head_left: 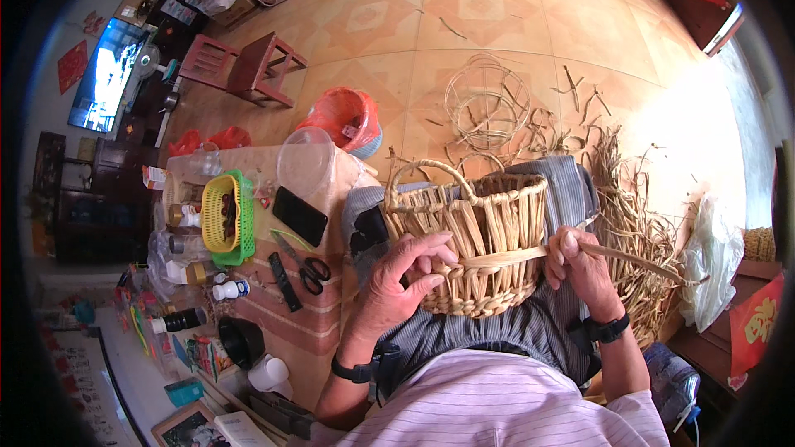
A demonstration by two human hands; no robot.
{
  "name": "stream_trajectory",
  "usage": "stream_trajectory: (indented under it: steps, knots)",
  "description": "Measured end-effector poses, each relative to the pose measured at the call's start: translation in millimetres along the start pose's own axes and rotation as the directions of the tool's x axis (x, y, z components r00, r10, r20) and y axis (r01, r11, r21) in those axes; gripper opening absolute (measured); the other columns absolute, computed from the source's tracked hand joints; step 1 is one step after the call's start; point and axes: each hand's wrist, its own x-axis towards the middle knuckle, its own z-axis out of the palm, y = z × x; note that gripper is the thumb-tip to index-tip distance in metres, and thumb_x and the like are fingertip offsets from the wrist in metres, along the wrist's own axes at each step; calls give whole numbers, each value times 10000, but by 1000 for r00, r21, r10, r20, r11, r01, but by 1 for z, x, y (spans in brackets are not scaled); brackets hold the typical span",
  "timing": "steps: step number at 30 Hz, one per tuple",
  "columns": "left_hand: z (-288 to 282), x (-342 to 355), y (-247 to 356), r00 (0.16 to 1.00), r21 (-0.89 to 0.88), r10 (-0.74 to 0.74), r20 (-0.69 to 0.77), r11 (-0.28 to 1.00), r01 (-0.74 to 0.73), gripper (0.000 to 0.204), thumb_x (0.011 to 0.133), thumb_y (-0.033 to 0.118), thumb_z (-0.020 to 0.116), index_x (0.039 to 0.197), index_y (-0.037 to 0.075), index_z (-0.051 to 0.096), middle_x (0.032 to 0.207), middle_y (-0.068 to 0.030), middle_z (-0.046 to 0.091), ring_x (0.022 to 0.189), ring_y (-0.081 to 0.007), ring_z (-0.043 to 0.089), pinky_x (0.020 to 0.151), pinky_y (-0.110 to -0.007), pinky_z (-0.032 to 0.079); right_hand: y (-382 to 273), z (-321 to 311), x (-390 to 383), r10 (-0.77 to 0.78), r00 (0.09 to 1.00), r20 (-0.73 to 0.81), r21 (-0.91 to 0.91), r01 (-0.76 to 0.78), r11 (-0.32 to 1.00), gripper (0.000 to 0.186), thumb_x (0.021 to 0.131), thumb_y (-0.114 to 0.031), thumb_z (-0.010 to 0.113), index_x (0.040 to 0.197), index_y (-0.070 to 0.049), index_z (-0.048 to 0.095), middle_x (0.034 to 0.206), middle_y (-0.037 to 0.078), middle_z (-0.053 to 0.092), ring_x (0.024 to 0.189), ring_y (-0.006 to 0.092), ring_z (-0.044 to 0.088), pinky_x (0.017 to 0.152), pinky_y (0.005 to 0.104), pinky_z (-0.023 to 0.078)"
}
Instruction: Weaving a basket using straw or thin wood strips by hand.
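A woven straw basket [490, 219] with a looped handle rests on my lap, on grey striped cloth. A flat pale strand [507, 260] runs across its near side, and its long tail stretches out to the right past my fingers. My left hand [407, 275] is at the basket's left side, thumb and fingers curled around the strand's end against the weave. My right hand [578, 263] pinches the strand just off the basket's right side.
At left, a cloth-covered table [306, 310] bears black scissors [313, 273], a phone [300, 216] and a yellow-green basket [225, 217]. Dried stalks [633, 240] lie in a heap at right, beside a clear plastic bag [710, 257]. A red-lined bin [341, 116] and wire frame [487, 103] stand ahead.
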Motion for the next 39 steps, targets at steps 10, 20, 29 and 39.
stream_trajectory:
  steps: [10, 20, 29, 39]
  knots:
    - [17, -23, -18, 947, 369, 170, -274, 927, -60, 367, 731, 143, 908, 1037, 112, 710, 978, -61, 589, 866, -243, 641, 727, -363, 554, 5, 1, -4, -37, 999, 5, -56, 38, 998, 554, 1057, -553, 539, 777, -75, 518, 639, 5, 472, 556, 103, 479, 515, 259, 435]
    - [18, -18, -20, 949, 369, 128, -287, 929, -14, 353, 784, 216, 881, 1034, 63, 685, 973, -50, 571, 747, -166, 556, 685, -305, 507, 8, -1, -3, -13, 1000, 25, -105, 15, 994, 558, 1053, -551, 550, 770, -72, 503, 638, 2, 464, 552, 107, 477, 512, 263, 424]
    - [16, -14, -9, 971, 467, 98, -219, 884, 16, 310, 857, 301, 828, 982, 56, 685, 951, -86, 514, 836, -241, 590, 699, -383, 517, 0, -3, -5, -15, 999, 42, -77, 18, 997, 517, 1064, -508, 559, 790, -70, 537, 640, -5, 461, 562, 101, 479, 517, 255, 422]
    - [22, 20, 61, 943, 483, 282, -179, 860, -165, 210, 841, -58, 725, 1022, 47, 727, 941, -99, 635, 837, -272, 667, 734, -370, 553, -34, -7, -52, -336, 941, -48, -77, 332, 940, 310, 1072, -310, 591, 962, -22, 630, 787, 26, 566, 655, 95, 534, 590, 251, 465]
